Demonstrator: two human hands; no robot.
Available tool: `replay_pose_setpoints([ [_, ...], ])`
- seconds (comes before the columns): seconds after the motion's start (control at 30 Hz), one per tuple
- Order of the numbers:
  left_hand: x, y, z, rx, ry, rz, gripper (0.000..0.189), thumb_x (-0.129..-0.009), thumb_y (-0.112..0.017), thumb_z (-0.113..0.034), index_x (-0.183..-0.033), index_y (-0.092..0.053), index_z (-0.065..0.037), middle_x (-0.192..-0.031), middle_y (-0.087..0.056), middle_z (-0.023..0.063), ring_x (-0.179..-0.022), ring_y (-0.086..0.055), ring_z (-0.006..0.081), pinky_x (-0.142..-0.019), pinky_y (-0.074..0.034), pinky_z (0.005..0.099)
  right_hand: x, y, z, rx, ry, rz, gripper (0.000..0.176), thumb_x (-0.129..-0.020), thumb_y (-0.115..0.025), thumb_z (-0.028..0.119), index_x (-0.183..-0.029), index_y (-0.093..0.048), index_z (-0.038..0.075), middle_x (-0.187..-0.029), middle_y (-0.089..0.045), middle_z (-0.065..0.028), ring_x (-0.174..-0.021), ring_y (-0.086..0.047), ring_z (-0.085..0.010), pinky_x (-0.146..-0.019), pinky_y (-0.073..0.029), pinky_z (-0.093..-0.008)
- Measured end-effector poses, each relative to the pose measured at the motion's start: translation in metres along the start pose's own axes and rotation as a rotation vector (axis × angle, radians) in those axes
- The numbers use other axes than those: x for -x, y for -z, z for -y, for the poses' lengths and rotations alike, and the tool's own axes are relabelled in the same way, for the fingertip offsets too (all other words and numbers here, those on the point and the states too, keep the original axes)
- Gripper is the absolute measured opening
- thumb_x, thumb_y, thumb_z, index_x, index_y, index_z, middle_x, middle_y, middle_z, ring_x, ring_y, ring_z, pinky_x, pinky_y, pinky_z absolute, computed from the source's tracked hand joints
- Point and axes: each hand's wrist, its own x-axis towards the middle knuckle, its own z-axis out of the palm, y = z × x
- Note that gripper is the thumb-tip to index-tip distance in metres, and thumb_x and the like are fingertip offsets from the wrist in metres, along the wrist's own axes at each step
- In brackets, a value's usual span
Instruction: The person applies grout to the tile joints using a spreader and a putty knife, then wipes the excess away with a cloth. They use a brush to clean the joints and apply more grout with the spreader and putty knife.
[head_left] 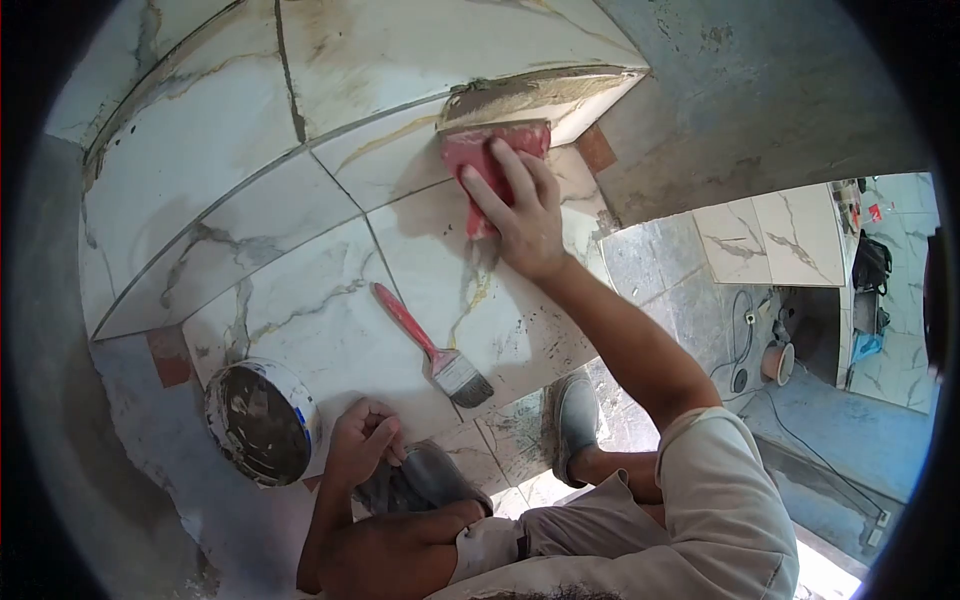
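My right hand [515,215] grips a red, smeared spreader [475,150], pressing its straight edge against the tiled riser [400,145] just under the upper step's edge. Grey-brown grout [490,100] is smeared there, along the joint. My left hand [365,440] hangs loosely curled beside my knee, with nothing visible in its fingers. Between the hands, on the marble-pattern tread tile [330,270], lies a paintbrush [430,345] with a red handle and dark bristles. A white bucket [310,400], coated inside with grey residue, stands just left of my left hand.
My boots [575,425] are on the lower tiles. Raw cement wall [760,110] borders the steps at the right. Further off at lower right are a black cable [810,450], a small round bucket [778,362] and a black bag [872,262].
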Motion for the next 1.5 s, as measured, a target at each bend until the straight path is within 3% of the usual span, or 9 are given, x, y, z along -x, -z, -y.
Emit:
replay_pose_setpoints([
  [0.03, 0.0, 0.0, 0.0, -0.002, 0.006, -0.004, 0.013, -0.095, -0.055, -0.009, -0.098, -0.051, 0.003, -0.074, -0.061, 0.01, -0.058, -0.062, 0.0152, -0.048, -0.052, 0.0262, 0.0, 0.013, 0.008, -0.05, -0.054, -0.032, 0.051, -0.082, -0.058, 0.008, -0.132, -0.055, 0.011, -0.143, -0.042, -0.017, -0.118, -0.044, -0.0322, -0.096, -0.04, -0.0391],
  [0.13, 0.001, -0.002, -0.004, 0.0, 0.029, -0.015, 0.012, -0.095, -0.054, -0.009, -0.098, -0.052, 0.003, -0.074, -0.061, 0.0103, -0.058, -0.062, 0.0155, -0.048, -0.052, 0.0262, -0.037, 0.033, 0.019, -0.036, -0.337, -0.189, 0.052, -0.088, -0.051, 0.006, -0.139, -0.044, 0.002, -0.144, -0.041, -0.0191, -0.117, -0.045, -0.0278, -0.094, -0.039, -0.0372],
  [0.27, 0.0, -0.002, -0.004, 0.023, 0.033, -0.019, 0.013, -0.095, -0.055, -0.009, -0.098, -0.052, 0.003, -0.075, -0.061, 0.0105, -0.058, -0.063, 0.0161, -0.049, -0.052, 0.0266, -0.06, 0.02, 0.057, -0.424, -0.526, -0.177, 0.061, -0.08, -0.051, -0.007, -0.14, -0.041, -0.002, -0.147, -0.038, -0.0192, -0.113, -0.046, -0.0305, -0.097, -0.035, -0.037],
  [0.43, 0.001, -0.002, -0.001, 0.003, 0.026, -0.024, 0.014, -0.095, -0.055, -0.011, -0.098, -0.052, 0.003, -0.076, -0.061, 0.0107, -0.058, -0.063, 0.0161, -0.048, -0.052, 0.0266, -0.038, 0.013, 0.082, -0.355, -0.254, -0.074, 0.062, -0.068, -0.062, 0.0, -0.129, -0.057, 0.011, -0.142, -0.041, -0.0206, -0.113, -0.046, -0.0388, -0.098, -0.038, -0.0451],
  [0.73, 0.0, -0.002, 0.001, -0.015, 0.021, -0.038, 0.014, -0.095, -0.056, -0.01, -0.097, -0.051, 0.003, -0.074, -0.061, 0.0098, -0.057, -0.062, 0.0153, -0.047, -0.051, 0.0254, -0.019, -0.009, 0.047, -0.043, -0.114, -0.09, 0.062, -0.068, -0.065, 0.007, -0.129, -0.059, 0.02, -0.143, -0.042, -0.0175, -0.117, -0.045, -0.0378, -0.097, -0.04, -0.0459],
  [0.93, 0.001, -0.003, 0.001, 0.013, -0.021, -0.031, 0.013, -0.095, -0.055, -0.01, -0.096, -0.052, 0.002, -0.074, -0.061, 0.0099, -0.056, -0.062, 0.015, -0.047, -0.051, 0.026, -0.051, 0.012, 0.056, -0.468, -0.645, -0.223, 0.063, -0.075, -0.047, -0.007, -0.137, -0.043, -0.003, -0.144, -0.038, -0.0256, -0.124, -0.041, -0.0401, -0.101, -0.031, -0.0426],
  [1.17, 0.0, -0.002, 0.0, -0.019, -0.02, -0.014, 0.013, -0.095, -0.055, -0.011, -0.096, -0.052, 0.002, -0.075, -0.061, 0.0097, -0.058, -0.062, 0.0154, -0.048, -0.051, 0.0266, -0.043, 0.015, 0.108, -0.521, -0.336, -0.002, 0.074, -0.062, -0.064, -0.004, -0.134, -0.053, 0.011, -0.145, -0.037, -0.0221, -0.119, -0.041, -0.0416, -0.104, -0.032, -0.0472],
  [1.33, 0.001, -0.005, -0.003, 0.013, -0.012, -0.029, 0.012, -0.095, -0.055, -0.01, -0.096, -0.052, 0.002, -0.075, -0.061, 0.0092, -0.058, -0.062, 0.015, -0.049, -0.052, 0.0266, -0.041, 0.004, 0.08, -0.124, -0.295, -0.351, 0.06, -0.069, -0.065, 0.004, -0.127, -0.06, 0.016, -0.141, -0.044, -0.0199, -0.117, -0.044, -0.0376, -0.101, -0.036, -0.0443],
  [1.5, 0.001, -0.002, -0.003, -0.031, -0.023, -0.017, 0.012, -0.095, -0.055, -0.009, -0.096, -0.052, 0.002, -0.074, -0.061, 0.0091, -0.058, -0.062, 0.015, -0.049, -0.052, 0.0267, -0.039, -0.036, 0.054, 0.006, -0.142, -0.283, 0.053, -0.074, -0.063, 0.006, -0.125, -0.062, 0.02, -0.139, -0.047, -0.0153, -0.118, -0.044, -0.0359, -0.098, -0.04, -0.0423],
])
